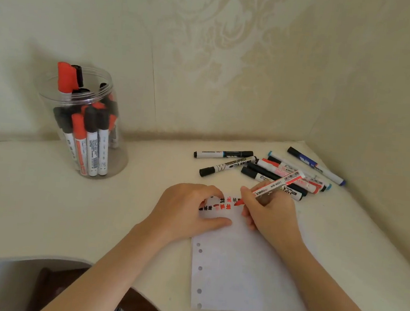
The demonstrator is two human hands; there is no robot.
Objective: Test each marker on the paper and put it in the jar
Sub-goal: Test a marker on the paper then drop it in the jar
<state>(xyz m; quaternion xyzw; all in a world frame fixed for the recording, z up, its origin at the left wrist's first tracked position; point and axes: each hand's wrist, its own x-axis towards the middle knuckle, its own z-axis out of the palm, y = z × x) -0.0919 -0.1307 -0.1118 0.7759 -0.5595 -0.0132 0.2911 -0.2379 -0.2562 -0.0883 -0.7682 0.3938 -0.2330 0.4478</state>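
My right hand point(269, 214) grips a red marker point(277, 185) like a pen, its uncapped red tip touching the white hole-punched paper point(238, 271) near the top edge. Red and black test marks run along that top edge. My left hand point(188, 210) lies on the paper's upper left corner, thumb and fingers curved around the marks, and something red shows under its fingers. A clear plastic jar point(83, 121) at the back left stands upright and holds several red and black markers. A pile of several loose markers point(273, 168) lies behind my right hand.
The cream table point(44, 202) meets patterned walls at the back and on the right, forming a corner behind the loose markers. A curved cut-out in the table's front edge point(26, 261) shows at the lower left, with dark clothing below it.
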